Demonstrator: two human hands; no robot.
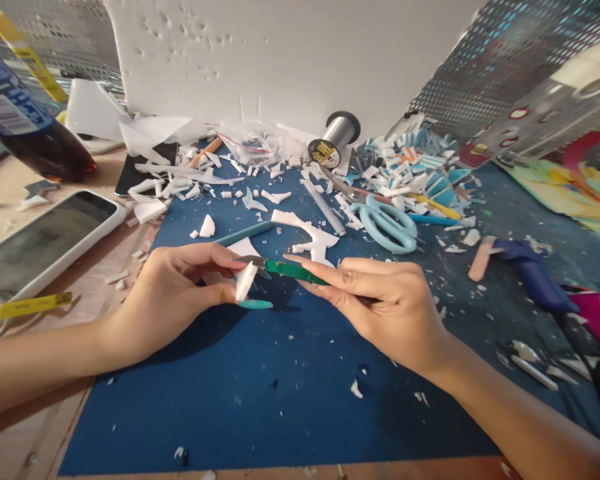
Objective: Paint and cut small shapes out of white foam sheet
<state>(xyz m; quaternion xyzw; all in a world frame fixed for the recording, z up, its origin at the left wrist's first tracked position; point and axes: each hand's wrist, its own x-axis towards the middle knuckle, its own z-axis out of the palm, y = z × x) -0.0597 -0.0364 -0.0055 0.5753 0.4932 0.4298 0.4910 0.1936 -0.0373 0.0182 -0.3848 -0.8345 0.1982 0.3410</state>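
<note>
My left hand (180, 293) pinches a small white foam piece (244, 280) between thumb and fingers, just above the blue cutting mat (260, 393). My right hand (385, 303) grips a green-handled craft knife (290, 269), whose metal blade tip touches the top of the foam piece. A teal sliver (255, 304) lies on the mat right under the foam piece. Both hands hover close together over the middle of the mat.
Light-blue scissors (385, 223), a wire spool (336, 139), white foam scraps (310, 237) and a heap of blue-white offcuts (420, 170) litter the far mat. A phone (45, 240) and dark bottle (25, 120) lie left; a blue glue gun (530, 270) lies right; a white foam board (290, 60) stands behind.
</note>
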